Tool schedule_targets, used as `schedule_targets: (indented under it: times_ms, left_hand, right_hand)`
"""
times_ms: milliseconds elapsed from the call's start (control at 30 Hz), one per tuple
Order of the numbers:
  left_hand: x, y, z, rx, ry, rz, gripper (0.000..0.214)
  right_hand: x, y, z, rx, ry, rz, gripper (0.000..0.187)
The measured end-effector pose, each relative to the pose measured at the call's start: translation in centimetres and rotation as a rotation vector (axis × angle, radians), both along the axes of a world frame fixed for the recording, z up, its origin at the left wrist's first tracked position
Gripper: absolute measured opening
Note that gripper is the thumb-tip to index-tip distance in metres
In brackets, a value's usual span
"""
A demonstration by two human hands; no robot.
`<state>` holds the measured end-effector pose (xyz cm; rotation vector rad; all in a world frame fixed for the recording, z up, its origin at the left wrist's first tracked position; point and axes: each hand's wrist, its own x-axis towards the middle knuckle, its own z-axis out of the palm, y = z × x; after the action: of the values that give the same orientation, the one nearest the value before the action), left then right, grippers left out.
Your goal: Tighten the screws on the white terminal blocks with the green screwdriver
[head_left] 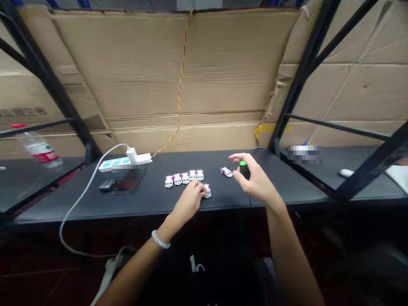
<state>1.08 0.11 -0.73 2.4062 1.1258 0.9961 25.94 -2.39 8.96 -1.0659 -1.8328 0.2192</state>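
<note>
My left hand is low over the table, its fingers pinched on a small white-and-purple part that partly shows beside the fingertips. Just beyond it, several like parts stand in a row. My right hand is raised to the right, with its thumb and forefinger apart in a C shape. In the crook of that hand sits a black handle with a green end; its lower portion is hidden. Another white-and-purple part lies tilted on the table, left of my right fingertips.
The black tabletop is backed by cardboard. At left are a white power strip with a plugged-in charger and white cable, and blurred dark items. Black metal frames rise on both sides. A bottle stands far left.
</note>
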Motion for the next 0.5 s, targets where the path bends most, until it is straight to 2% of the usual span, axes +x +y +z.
schedule_targets:
  times_ms: [133, 300, 433, 500]
  left_hand:
    - [0.1, 0.0, -0.1, 0.043, -0.018, -0.006, 0.017]
    - [0.0, 0.0, 0.0, 0.004, -0.060, -0.053, 0.019]
    - [-0.2, 0.0, 0.1, -0.004, -0.068, -0.064, 0.020]
    - [-0.2, 0.0, 0.2, -0.008, -0.064, -0.067, 0.019]
  right_hand:
    - [-0.1, -0.5, 0.4, 0.005, 0.048, -0.008, 0.031]
    - [0.0, -0.7, 0.5, -0.002, 0.120, -0.007, 0.031]
    - [0.9, -0.2, -0.1, -0.056, 0.288, 0.209, 0.039]
    - [1.1, 0.0, -0.4, -0.038, 0.358, 0.269, 0.039]
